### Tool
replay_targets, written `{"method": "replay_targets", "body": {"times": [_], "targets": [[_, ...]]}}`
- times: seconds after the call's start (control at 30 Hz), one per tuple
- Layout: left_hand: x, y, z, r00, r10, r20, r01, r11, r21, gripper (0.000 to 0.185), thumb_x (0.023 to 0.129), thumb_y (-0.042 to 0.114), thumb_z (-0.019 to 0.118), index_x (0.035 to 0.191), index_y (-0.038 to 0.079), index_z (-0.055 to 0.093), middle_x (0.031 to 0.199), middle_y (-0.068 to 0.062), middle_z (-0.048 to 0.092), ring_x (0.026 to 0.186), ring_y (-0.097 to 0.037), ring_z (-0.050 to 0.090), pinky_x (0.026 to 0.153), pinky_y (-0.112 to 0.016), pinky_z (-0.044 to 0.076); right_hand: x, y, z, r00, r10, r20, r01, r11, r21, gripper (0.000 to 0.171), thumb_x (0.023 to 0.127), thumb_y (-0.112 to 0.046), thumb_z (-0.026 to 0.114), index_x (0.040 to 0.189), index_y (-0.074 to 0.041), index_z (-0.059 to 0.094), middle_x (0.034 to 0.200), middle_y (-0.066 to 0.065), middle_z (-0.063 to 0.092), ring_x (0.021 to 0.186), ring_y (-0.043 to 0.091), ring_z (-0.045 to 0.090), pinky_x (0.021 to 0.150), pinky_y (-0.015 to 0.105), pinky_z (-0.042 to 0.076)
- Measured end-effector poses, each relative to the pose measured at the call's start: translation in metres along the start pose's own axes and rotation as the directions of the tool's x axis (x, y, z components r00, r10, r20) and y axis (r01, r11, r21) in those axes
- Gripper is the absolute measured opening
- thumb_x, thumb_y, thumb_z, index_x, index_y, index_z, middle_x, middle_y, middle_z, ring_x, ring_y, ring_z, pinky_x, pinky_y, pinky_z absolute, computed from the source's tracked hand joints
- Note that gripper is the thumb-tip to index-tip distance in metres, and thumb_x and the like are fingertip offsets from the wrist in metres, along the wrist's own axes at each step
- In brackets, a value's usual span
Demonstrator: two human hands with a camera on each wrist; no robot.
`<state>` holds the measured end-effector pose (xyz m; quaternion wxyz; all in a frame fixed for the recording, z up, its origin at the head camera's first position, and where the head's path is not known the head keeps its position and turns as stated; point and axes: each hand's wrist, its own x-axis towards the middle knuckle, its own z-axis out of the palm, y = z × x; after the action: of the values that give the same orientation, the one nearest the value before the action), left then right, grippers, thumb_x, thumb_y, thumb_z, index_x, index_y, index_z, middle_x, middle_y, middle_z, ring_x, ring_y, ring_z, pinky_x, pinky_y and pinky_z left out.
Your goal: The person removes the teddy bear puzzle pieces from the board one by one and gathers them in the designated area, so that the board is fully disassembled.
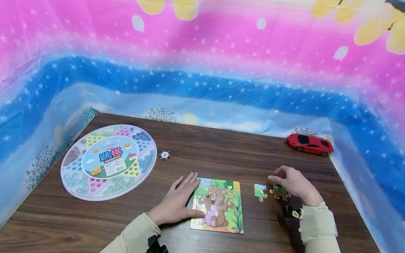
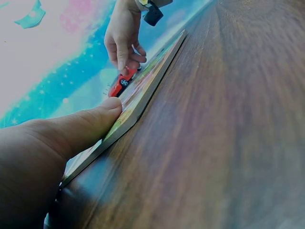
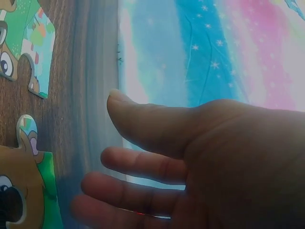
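Fingers flat, the left hand (image 1: 177, 203) pins the bear puzzle board (image 1: 218, 205) on the wooden surface (image 1: 221, 151). Right hand (image 1: 292, 184) curls loosely over a loose puzzle piece (image 1: 280, 193), another piece (image 1: 260, 191) just beside; a firm pinch I cannot confirm. Risk: a careless lift could nudge the neighbour away.

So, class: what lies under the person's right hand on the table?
A loose puzzle piece shows partly under the right hand, on the table. The hand covers the piece's far edge; whether the fingers touch it cannot be seen.
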<state>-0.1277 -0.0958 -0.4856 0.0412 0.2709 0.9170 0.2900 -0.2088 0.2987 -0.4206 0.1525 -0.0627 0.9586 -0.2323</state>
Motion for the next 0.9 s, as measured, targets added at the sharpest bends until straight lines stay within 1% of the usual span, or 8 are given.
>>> {"method": "replay_targets", "body": {"times": [0.2,0.27,0.43,0.57,0.7,0.8,0.83,0.9], "targets": [[0.000,0.001,-0.001,1.000,0.015,-0.013,-0.015,1.000,0.013,0.103,0.081,0.066,0.064,0.153,0.003,0.027,0.160,-0.016,0.016,0.148,-0.025,0.010,0.118,-0.047,0.004,0.000,-0.002,0.002,1.000,0.008,0.017,-0.009,0.999,0.049,0.051,0.095,-0.044,0.060,0.118,0.001,0.058,0.082,0.008,0.061,0.055,0.019,0.053,0.059,0.035,0.047],[0.001,0.001,-0.001,1.000,0.019,-0.016,-0.018,1.000,0.016,0.102,0.081,0.066,0.064,0.153,0.002,0.028,0.160,-0.016,0.017,0.148,-0.026,0.011,0.118,-0.047,0.004,0.001,-0.002,0.002,1.000,0.008,0.016,-0.009,0.999,0.052,0.051,0.095,-0.044,0.060,0.119,0.001,0.058,0.081,0.008,0.061,0.055,0.019,0.052,0.059,0.035,0.047],[0.001,0.001,-0.001,1.000,0.015,-0.013,-0.015,1.000,0.011,0.102,0.081,0.066,0.063,0.153,0.003,0.027,0.160,-0.015,0.016,0.148,-0.025,0.010,0.118,-0.047,0.004,0.001,-0.002,0.002,1.000,-0.001,0.011,0.001,0.999,0.038,0.053,0.095,-0.045,0.060,0.120,0.002,0.057,0.085,0.007,0.062,0.059,0.020,0.055,0.062,0.035,0.047],[0.000,0.000,0.000,1.000,0.008,-0.009,-0.008,1.000,0.010,0.102,0.081,0.067,0.063,0.153,0.003,0.027,0.160,-0.015,0.015,0.148,-0.024,0.010,0.118,-0.046,0.003,0.000,-0.007,0.004,1.000,0.005,0.007,-0.005,0.996,0.088,0.050,0.096,-0.042,0.060,0.120,0.000,0.056,0.087,0.010,0.062,0.054,0.025,0.055,0.055,0.038,0.049],[0.000,0.000,0.000,1.000,0.009,-0.012,-0.009,1.000,0.017,0.102,0.081,0.067,0.062,0.153,0.004,0.027,0.160,-0.014,0.016,0.148,-0.024,0.009,0.118,-0.046,0.003,0.000,-0.019,0.007,0.998,-0.048,-0.051,0.052,0.995,0.085,0.047,0.096,-0.041,0.061,0.120,-0.002,0.057,0.091,0.008,0.063,0.063,0.021,0.058,0.061,0.038,0.053],[0.000,0.000,0.000,1.000,0.014,-0.017,-0.014,1.000,0.021,0.102,0.081,0.067,0.063,0.153,0.003,0.027,0.160,-0.014,0.016,0.148,-0.023,0.009,0.118,-0.046,0.004,0.001,-0.029,0.010,0.993,-0.089,-0.077,0.095,0.993,0.073,0.045,0.096,-0.040,0.061,0.120,-0.003,0.058,0.093,0.006,0.063,0.070,0.017,0.058,0.067,0.036,0.052],[0.000,0.000,0.000,1.000,0.014,-0.017,-0.014,1.000,0.023,0.102,0.081,0.067,0.063,0.153,0.004,0.027,0.160,-0.014,0.016,0.148,-0.023,0.009,0.118,-0.045,0.004,0.000,-0.033,0.012,0.994,-0.090,-0.068,0.096,0.991,0.089,0.044,0.096,-0.040,0.061,0.121,-0.004,0.057,0.092,0.007,0.063,0.066,0.019,0.057,0.064,0.037,0.052],[0.000,0.000,0.001,1.000,0.014,-0.019,-0.014,1.000,0.023,0.102,0.081,0.067,0.063,0.153,0.003,0.028,0.160,-0.014,0.017,0.148,-0.023,0.009,0.118,-0.045,0.004,0.000,-0.040,0.015,0.993,-0.105,-0.052,0.111,0.988,0.108,0.043,0.096,-0.039,0.062,0.122,-0.004,0.057,0.091,0.008,0.062,0.065,0.020,0.056,0.060,0.035,0.051]]}}
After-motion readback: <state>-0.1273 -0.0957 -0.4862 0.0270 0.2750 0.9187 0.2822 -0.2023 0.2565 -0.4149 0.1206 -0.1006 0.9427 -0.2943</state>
